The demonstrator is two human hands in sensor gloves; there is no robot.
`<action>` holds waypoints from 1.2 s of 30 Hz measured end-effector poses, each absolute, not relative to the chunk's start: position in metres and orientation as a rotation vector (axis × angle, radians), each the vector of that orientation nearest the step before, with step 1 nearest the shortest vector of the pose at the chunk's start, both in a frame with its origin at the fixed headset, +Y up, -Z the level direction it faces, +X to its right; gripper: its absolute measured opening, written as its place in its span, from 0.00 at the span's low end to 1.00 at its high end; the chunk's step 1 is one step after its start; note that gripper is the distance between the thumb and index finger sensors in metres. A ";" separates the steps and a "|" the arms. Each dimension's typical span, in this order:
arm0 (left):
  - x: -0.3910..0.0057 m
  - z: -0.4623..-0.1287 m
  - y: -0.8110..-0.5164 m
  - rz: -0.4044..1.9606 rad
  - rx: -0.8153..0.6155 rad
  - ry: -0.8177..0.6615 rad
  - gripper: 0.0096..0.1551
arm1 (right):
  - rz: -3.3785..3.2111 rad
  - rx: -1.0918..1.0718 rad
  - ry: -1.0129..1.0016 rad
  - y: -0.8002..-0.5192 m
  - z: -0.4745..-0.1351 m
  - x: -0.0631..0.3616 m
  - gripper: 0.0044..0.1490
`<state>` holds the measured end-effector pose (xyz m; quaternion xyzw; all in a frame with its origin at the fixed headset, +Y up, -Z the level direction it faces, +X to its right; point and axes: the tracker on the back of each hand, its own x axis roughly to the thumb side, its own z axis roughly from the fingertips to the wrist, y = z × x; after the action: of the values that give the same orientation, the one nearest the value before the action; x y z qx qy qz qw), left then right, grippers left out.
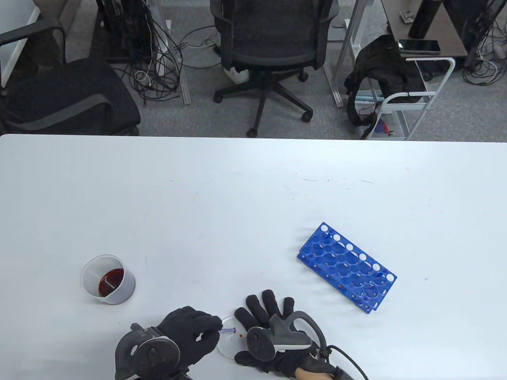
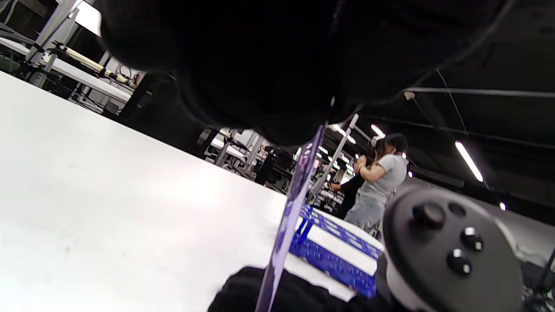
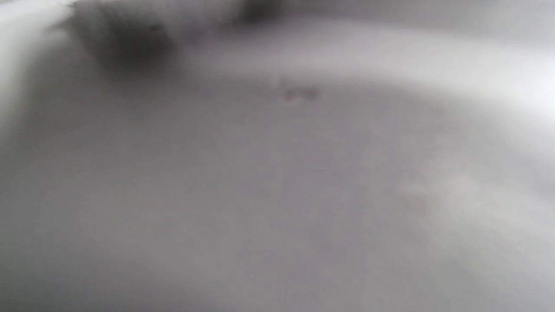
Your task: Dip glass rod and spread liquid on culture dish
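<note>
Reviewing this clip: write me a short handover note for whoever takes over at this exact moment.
Left hand: grips the glass rod, its tip over the culture dish.
Right hand: lies flat, fingers spread, at the dish's right edge; it grips nothing.
Beaker of red liquid stands to the left, apart from the hands. Blue tube rack lies to the right, unused.
Done: a small red spot shows on the dish, so dipping seems done.
Left: spread the liquid over the dish.

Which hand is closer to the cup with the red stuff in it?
Left. The left hand sits just right of and below the cup, holding the rod. The right hand lies farther right, past the dish.
</note>
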<state>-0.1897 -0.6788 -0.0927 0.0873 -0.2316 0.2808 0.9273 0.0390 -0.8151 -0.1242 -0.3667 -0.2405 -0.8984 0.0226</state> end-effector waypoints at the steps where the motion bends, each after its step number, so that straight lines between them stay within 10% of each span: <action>1: -0.195 -0.092 -0.676 0.596 0.193 -0.462 0.17 | -2.783 -1.136 -0.745 -0.815 -0.124 0.039 0.64; 17: -0.217 -0.090 -0.665 0.720 0.253 -0.431 0.17 | -3.033 -1.197 -0.723 -0.797 -0.131 0.047 0.69; 25: -0.207 -0.088 -0.667 0.684 0.229 -0.460 0.17 | -3.257 -1.270 0.198 -0.721 -0.103 0.034 0.65; 36: -0.205 -0.087 -0.668 0.664 0.229 -0.459 0.17 | -3.215 -1.141 0.542 -0.696 -0.081 -0.024 0.37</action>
<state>-0.2052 -0.6681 -0.0869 0.1111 -0.2228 0.3224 0.9133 -0.0240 -0.6957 -0.0810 -0.3262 0.1550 -0.9194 -0.1557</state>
